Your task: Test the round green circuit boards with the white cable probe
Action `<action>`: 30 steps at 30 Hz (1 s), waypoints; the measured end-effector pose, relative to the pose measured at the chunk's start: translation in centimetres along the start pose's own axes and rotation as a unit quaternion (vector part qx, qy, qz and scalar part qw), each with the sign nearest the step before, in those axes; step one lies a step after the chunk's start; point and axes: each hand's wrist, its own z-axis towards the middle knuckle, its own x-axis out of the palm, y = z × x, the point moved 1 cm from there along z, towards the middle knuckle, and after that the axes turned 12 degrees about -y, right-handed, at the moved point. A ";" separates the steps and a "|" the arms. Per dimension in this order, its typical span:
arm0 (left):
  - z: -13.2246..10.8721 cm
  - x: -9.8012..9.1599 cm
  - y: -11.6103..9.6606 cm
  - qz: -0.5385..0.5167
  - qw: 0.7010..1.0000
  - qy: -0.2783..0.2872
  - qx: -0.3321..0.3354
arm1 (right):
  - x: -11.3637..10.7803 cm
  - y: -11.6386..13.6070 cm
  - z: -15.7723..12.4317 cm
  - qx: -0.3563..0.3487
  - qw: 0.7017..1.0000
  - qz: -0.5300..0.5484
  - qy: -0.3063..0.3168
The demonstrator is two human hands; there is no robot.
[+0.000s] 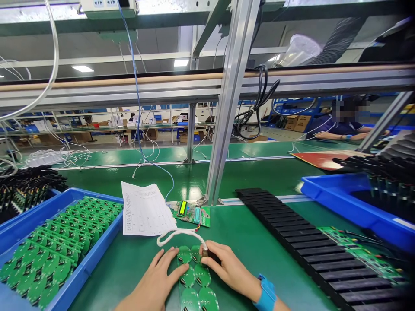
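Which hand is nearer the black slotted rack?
Right. The right hand is left of the black slotted rack, a gap between; the left hand is farther left, touching the green boards.

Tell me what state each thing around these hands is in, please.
Left hand: spread, fingers on the green panel
Right hand: closed around the end of the white cable
Green panel: flat on the bench, partly covered by the hands
White cable: bent in a loose curve
Small display: lit yellow-green
Papers: stacked, printed side up
Left blue tray: filled with green boards
Blue wristband: worn on the right wrist
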 end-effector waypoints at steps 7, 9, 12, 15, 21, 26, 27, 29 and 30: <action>0.5 1.4 1.0 0.010 1.000 -0.014 0.008 | 0.0 0.3 0.2 -0.003 1.000 -0.001 -0.002; 0.5 1.7 1.3 0.019 1.000 -0.018 0.010 | 0.0 0.4 0.2 -0.001 1.000 -0.002 -0.002; 0.5 2.0 1.5 0.026 0.999 -0.035 0.019 | 0.0 0.4 0.2 0.001 1.000 -0.001 -0.003; 0.5 2.1 1.6 0.043 0.998 -0.030 0.018 | 0.0 0.4 0.1 0.001 1.000 -0.005 -0.005; 0.5 2.0 1.6 0.033 0.999 -0.033 0.022 | 0.0 0.4 0.1 0.000 1.000 -0.006 -0.003; 0.4 2.2 1.7 0.041 0.998 -0.032 0.020 | 0.1 0.4 0.1 0.003 1.000 -0.008 -0.003; 0.4 2.4 1.8 0.043 0.998 -0.035 0.021 | 0.1 0.4 0.1 0.004 1.000 -0.007 -0.002; 0.4 2.6 2.0 0.044 0.998 -0.046 0.027 | 0.1 0.3 0.1 0.005 1.000 -0.006 -0.002; 0.3 2.7 2.1 0.044 0.997 -0.052 0.030 | 0.1 0.3 0.1 0.004 1.000 -0.006 -0.002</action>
